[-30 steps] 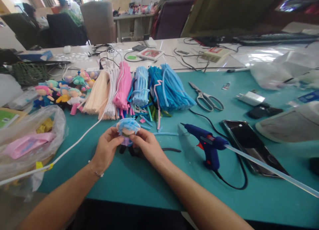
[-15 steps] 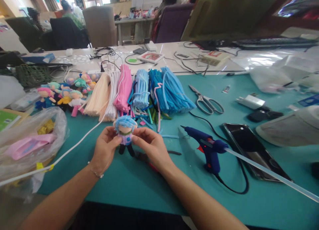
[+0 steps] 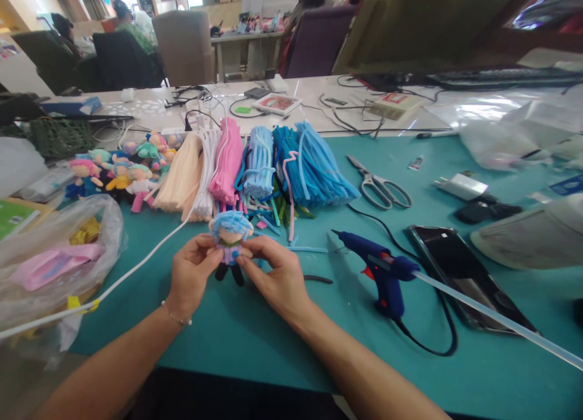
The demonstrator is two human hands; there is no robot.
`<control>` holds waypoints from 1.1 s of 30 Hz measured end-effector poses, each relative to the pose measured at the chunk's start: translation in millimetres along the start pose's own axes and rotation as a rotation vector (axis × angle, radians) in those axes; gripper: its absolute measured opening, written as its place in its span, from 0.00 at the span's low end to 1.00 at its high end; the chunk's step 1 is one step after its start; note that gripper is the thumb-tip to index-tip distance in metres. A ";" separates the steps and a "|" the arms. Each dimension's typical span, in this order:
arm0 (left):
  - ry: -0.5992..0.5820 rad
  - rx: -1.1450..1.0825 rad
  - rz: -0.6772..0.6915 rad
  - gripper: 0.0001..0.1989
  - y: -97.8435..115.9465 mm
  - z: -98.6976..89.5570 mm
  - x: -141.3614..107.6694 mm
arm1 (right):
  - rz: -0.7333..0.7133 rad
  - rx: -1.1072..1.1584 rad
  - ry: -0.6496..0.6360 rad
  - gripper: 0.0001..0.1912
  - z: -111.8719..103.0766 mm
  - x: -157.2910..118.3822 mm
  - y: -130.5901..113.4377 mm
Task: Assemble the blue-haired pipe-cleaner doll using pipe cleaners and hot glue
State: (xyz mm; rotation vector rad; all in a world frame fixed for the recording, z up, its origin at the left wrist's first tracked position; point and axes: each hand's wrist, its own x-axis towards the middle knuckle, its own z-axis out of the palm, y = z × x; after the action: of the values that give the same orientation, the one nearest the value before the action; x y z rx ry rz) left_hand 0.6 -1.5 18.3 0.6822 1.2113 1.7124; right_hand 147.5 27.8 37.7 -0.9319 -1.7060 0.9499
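A small pipe-cleaner doll with blue hair, a lilac top and black legs is held upright above the green mat. My left hand pinches its left side between thumb and fingers. On its other side, my right hand grips it the same way, the thumb by a blue spot on the top. Just behind the doll stand bundles of pipe cleaners: peach, white, pink, light blue and darker blue. A dark strip lies right of my right hand.
To the right lie a blue glue gun with a long glue stick, scissors, a phone and a white charger. Finished dolls pile up at the left, behind a plastic bag. A white cable crosses the mat.
The doll has turned slightly in my fingers, its legs swinging a little to the left. The dark, red-edged tool seen under my right hand before is now hidden.
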 end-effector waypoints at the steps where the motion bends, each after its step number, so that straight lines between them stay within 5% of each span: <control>1: -0.002 0.003 0.006 0.11 0.0 -0.2 -0.3 | -0.013 -0.011 0.001 0.03 -0.2 0.1 -0.1; 18: 0.011 -0.034 -0.103 0.11 7.6 9.9 -0.5 | 0.488 0.438 -0.170 0.14 9.0 0.0 -1.7; 33: -0.042 0.051 -0.088 0.08 -0.5 2.8 1.8 | 0.439 0.319 -0.141 0.16 12.4 -2.9 2.8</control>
State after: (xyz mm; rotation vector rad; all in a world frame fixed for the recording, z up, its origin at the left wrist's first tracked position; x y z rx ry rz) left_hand 2.3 1.3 18.8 0.6823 1.2412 1.5923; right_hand 137.0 24.0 30.9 -1.0607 -1.4259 1.5591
